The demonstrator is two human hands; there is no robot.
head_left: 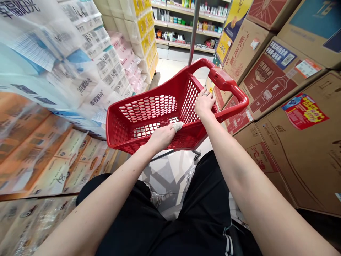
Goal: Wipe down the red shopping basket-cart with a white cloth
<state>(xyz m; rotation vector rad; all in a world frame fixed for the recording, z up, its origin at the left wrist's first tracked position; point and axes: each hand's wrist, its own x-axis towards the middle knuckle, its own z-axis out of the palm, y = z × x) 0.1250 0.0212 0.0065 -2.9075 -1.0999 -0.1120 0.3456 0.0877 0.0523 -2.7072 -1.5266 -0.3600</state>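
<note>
A red plastic shopping cart (149, 93) with a perforated basket stands crosswise in front of me, its looped handle (225, 80) toward the right. My left hand (163, 137) is closed over the near rim of the basket; a whitish wrap (177, 126) covers one of its digits. At the handle end, my right hand (205, 102) grips the basket's top edge beside the handle, with a ring on one finger. Part of its fingers is hidden behind the edge. The inside of the basket shows only its red mesh walls and floor.
Stacked tissue packs (87, 64) rise on the left, above orange packs (34, 149). Cardboard cartons (282, 78) are piled close on the right. A grey pole (195, 32) stands behind the cart, and shelves of bottles (186, 25) lie beyond. Pale floor tiles (170, 170) show below.
</note>
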